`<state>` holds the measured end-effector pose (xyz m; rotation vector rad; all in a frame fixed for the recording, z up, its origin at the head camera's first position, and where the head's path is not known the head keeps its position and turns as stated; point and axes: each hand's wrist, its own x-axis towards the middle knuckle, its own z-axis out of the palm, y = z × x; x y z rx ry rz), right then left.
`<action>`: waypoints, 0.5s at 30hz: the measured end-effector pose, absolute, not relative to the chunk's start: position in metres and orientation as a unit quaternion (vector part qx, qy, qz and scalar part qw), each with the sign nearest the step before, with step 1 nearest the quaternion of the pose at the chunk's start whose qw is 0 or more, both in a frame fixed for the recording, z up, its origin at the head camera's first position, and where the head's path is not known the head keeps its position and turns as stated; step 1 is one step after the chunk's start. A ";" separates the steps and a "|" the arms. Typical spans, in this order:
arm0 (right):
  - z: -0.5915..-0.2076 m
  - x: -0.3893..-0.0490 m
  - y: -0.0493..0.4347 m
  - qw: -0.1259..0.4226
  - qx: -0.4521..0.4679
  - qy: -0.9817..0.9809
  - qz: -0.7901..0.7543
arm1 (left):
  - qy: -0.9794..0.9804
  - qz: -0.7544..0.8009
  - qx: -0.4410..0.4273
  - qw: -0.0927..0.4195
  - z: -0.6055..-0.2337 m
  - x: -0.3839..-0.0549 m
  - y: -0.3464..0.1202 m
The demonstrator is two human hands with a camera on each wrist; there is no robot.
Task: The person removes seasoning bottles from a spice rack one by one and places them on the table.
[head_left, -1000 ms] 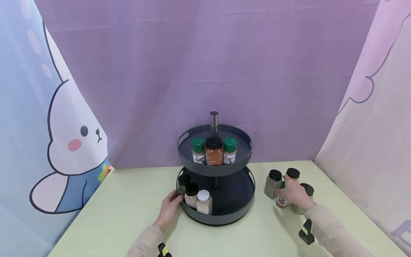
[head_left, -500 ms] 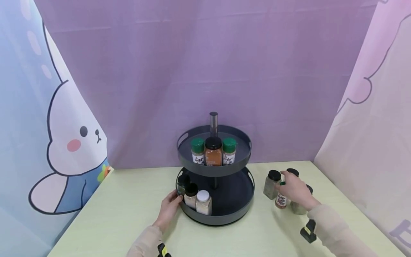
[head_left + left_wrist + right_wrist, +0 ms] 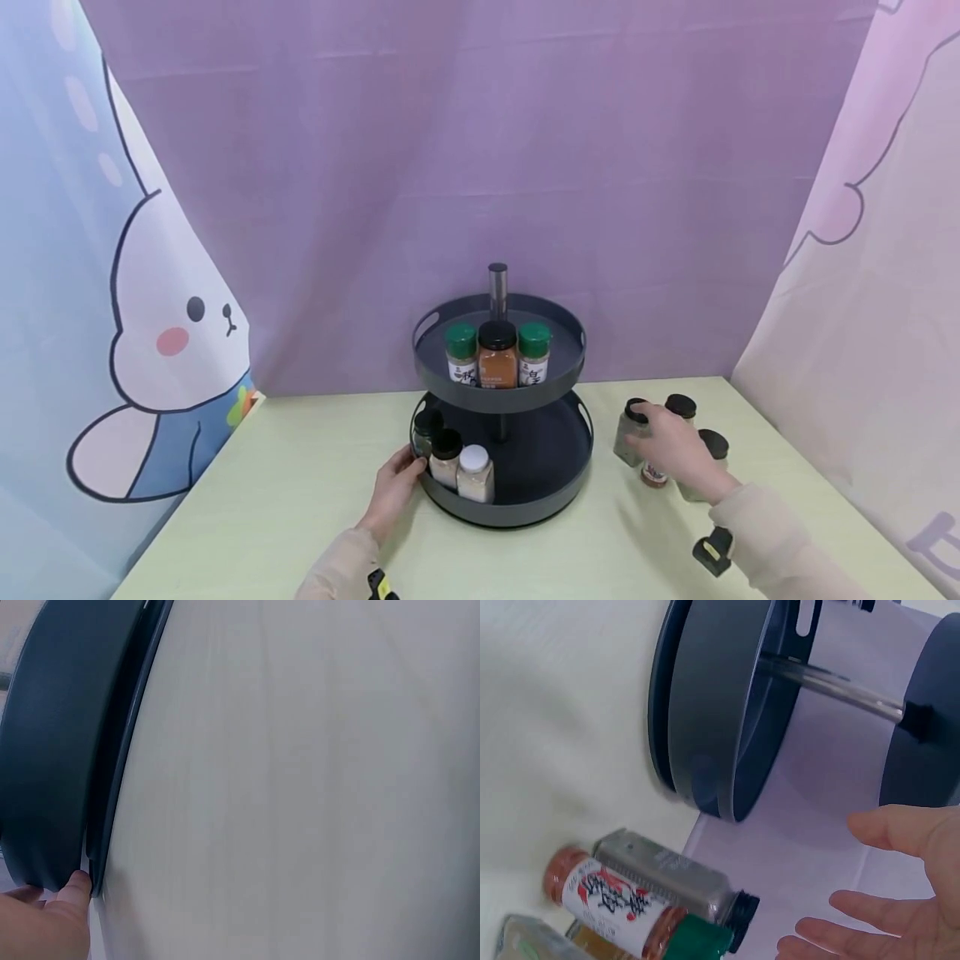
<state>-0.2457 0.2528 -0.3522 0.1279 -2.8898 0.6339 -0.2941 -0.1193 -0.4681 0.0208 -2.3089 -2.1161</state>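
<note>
My left hand [image 3: 394, 487] grips the left edge of the lower tray [image 3: 525, 515] of a dark grey two-tier turntable. In the left wrist view its fingertips [image 3: 73, 891] meet the tray's wall. Over at the right, my right hand [image 3: 678, 450] is above a group of spice jars, fingers spread and holding nothing. Nearest it stands a grey-green jar [image 3: 626, 442] with a black lid. Beside that is a green-capped red spice bottle [image 3: 615, 904], partly covered by the hand in the head view. Two more black-lidded jars, one with its lid [image 3: 680, 406] showing behind, stand close by.
On the upper tray [image 3: 498, 400] are two green-capped bottles [image 3: 535, 354] and an orange-brown spice jar [image 3: 498, 358]. The lower tray carries a white-capped jar [image 3: 476, 475] and two black-lidded ones at its left. Purple cloth [image 3: 495, 167] hangs behind the pale table [image 3: 315, 450].
My right hand has shifted left, from over the green-capped bottle and rear jar toward the grey-green jar. My left hand stays at the lower tray's edge.
</note>
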 end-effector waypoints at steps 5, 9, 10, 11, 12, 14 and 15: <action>-0.364 -0.246 0.247 0.085 0.048 -0.968 0.230 | -0.739 -0.674 0.007 0.011 -0.466 -0.293 -0.119; -0.373 -0.246 0.242 0.086 0.053 -0.967 0.232 | -0.740 -0.672 0.006 0.015 -0.466 -0.293 -0.118; -0.376 -0.246 0.241 0.087 0.055 -0.967 0.234 | -0.742 -0.671 0.006 0.017 -0.466 -0.293 -0.118; -0.378 -0.247 0.239 0.086 0.056 -0.966 0.238 | -0.743 -0.669 0.007 0.017 -0.466 -0.293 -0.118; -0.381 -0.247 0.238 0.085 0.055 -0.965 0.241 | -0.744 -0.668 0.008 0.018 -0.467 -0.294 -0.118; -0.385 -0.248 0.236 0.083 0.055 -0.964 0.245 | -0.747 -0.664 0.010 0.020 -0.467 -0.294 -0.118; -0.387 -0.249 0.235 0.081 0.055 -0.964 0.245 | -0.748 -0.664 0.012 0.019 -0.467 -0.295 -0.118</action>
